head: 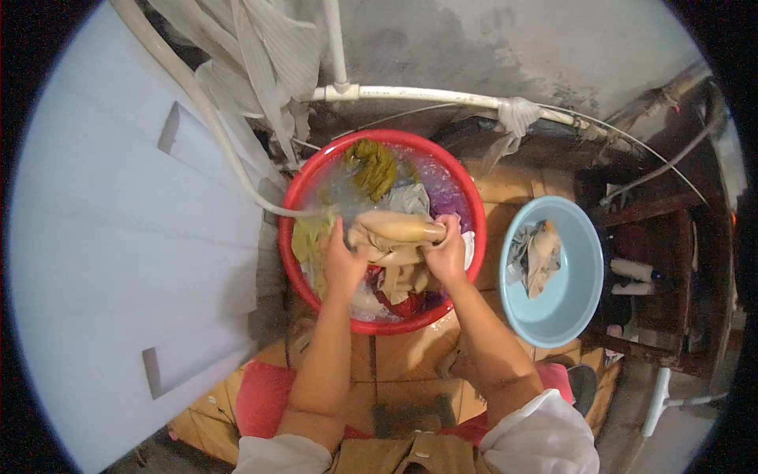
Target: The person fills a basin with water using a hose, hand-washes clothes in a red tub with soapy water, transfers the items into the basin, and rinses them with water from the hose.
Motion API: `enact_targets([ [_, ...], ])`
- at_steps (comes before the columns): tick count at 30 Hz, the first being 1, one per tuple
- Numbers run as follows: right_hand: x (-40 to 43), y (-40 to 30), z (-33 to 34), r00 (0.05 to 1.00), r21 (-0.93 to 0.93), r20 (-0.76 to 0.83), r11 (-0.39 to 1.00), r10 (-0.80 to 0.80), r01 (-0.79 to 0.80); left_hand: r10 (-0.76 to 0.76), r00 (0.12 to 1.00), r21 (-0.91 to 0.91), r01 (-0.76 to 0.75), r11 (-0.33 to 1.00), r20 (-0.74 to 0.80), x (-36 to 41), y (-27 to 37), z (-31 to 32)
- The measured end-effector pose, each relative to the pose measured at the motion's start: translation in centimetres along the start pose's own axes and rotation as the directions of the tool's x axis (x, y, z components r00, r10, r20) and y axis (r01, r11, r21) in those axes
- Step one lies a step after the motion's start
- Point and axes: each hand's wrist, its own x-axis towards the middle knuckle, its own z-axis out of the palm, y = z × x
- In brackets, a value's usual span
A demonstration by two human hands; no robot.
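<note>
Over a red plastic basin (479, 219) filled with water and laundry, my left hand (345, 263) and my right hand (447, 253) stretch a wet beige garment (394, 228) between them. The garment's left edge is in my left hand; its right end is gripped between my right thumb and fingers. Beneath and around it lie an olive garment (372, 169), a pale grey cloth (410, 198), a yellow-green cloth (308, 237) and a red cloth (408, 305). Purple fabric shows at the basin's right side. Part of the laundry is hidden under water and my hands.
A light hose (260, 201) ends over the basin's left rim. To the right, a light-blue plastic basin (571, 308) holds beige and grey cloth (542, 260). A white panelled appliance or cabinet (118, 237) stands left. White pipe (414, 93) runs along the wall behind; tiles (408, 397) cover the floor.
</note>
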Motion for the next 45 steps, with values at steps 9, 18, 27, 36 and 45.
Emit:
enact_targets([
  [9,-4.2,10.6,6.1,0.942,-0.479,0.164,0.811,-0.292,0.335,0.067,0.936,0.357,-0.197,0.913,0.345,-2.3,-6.4,13.6],
  [18,3.5,24.5,10.8,0.419,-0.714,0.654,0.697,0.63,0.067,-0.088,0.793,0.111,0.026,0.993,0.603,5.0,-6.2,20.6],
  [27,-1.1,3.7,6.0,0.976,0.111,0.159,0.985,-0.146,0.129,-0.505,0.551,-0.604,0.794,0.071,0.664,0.9,-1.2,8.2],
  [36,-4.2,-6.4,2.7,0.878,-0.362,0.072,0.808,-0.473,0.465,0.109,0.741,-0.636,0.633,-0.442,0.662,-3.0,0.0,6.4],
  [45,-0.1,5.7,-0.4,0.99,-0.03,0.123,0.997,0.068,-0.064,-0.367,0.915,-0.397,0.403,0.824,0.167,-0.6,-5.7,4.9],
])
